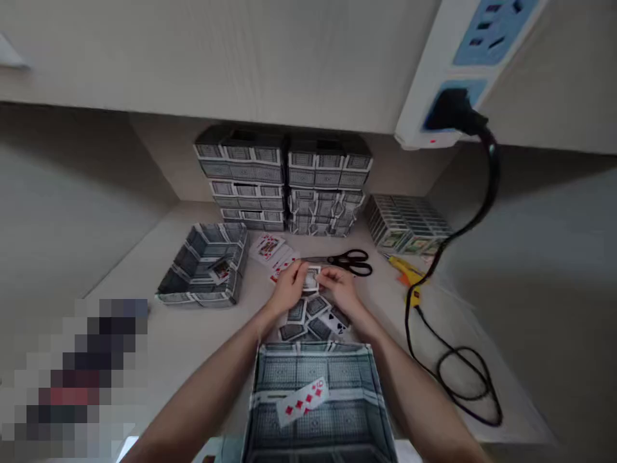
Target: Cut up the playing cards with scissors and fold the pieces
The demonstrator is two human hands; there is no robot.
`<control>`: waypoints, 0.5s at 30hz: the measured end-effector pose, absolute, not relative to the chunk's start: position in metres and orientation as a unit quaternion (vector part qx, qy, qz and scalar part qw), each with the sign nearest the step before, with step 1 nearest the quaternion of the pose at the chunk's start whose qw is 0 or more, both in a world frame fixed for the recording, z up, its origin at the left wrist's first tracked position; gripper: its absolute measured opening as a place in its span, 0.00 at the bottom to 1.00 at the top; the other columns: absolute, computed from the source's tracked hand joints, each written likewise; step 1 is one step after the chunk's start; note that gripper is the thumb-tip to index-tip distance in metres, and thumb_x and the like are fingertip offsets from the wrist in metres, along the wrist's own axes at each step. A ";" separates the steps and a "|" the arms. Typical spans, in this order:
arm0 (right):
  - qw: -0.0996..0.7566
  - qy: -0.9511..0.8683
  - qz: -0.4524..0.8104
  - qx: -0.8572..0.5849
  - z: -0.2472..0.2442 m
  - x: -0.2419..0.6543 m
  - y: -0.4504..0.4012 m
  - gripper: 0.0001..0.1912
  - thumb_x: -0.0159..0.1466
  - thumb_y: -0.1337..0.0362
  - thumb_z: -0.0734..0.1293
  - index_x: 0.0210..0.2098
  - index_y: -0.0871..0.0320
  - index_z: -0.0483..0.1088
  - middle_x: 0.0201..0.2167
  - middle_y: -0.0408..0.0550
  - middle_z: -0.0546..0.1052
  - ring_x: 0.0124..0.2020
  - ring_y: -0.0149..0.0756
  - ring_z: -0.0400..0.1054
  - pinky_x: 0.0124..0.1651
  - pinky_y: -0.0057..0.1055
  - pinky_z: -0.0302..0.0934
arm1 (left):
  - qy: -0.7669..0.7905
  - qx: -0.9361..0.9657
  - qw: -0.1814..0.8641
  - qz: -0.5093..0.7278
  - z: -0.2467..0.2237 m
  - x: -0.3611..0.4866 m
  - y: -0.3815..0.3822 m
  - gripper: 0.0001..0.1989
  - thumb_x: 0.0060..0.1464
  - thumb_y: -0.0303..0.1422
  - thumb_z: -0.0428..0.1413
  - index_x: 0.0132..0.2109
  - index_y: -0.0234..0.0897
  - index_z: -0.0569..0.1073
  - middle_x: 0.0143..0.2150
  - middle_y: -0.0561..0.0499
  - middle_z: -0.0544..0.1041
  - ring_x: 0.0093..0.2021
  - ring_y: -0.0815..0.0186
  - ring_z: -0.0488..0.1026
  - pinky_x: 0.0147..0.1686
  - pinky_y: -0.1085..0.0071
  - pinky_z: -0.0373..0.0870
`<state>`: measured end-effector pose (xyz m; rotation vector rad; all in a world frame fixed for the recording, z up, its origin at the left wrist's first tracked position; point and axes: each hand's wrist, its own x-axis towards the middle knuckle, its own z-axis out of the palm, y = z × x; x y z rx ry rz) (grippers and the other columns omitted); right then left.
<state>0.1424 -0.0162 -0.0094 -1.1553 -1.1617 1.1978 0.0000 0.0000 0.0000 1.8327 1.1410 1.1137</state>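
Note:
Between my two hands is a playing card (312,278), its patterned back facing up; whether it is one card or a small stack I cannot tell. My left hand (289,287) grips its left edge, and the fingers of my right hand (340,286) pinch the right side. Loose playing cards (318,326) lie just below, mostly back up. More cards (272,252) lie face up beyond my left hand. Nearest me stands an open box made of cards (315,366), with a diamond card (303,402) inside. Black-handled scissors (351,262) lie beyond my right hand.
At left sits another open card box (205,297) with a card in it. Stacked card boxes (248,170) line the back, beside packed card decks (407,222). A yellow glue gun (407,273) and its black cable (463,350) lie right, under a power strip (434,96).

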 end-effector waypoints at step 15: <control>0.529 -0.461 0.520 -0.487 -0.007 0.140 -0.017 0.11 0.44 0.59 0.70 0.18 0.59 0.68 0.14 0.39 0.68 0.17 0.28 0.59 0.22 0.26 0.53 | 0.434 0.696 0.362 0.443 -0.006 0.001 0.003 0.16 0.54 0.38 0.47 0.22 0.36 0.56 0.19 0.58 0.53 0.22 0.74 0.52 0.22 0.76 0.49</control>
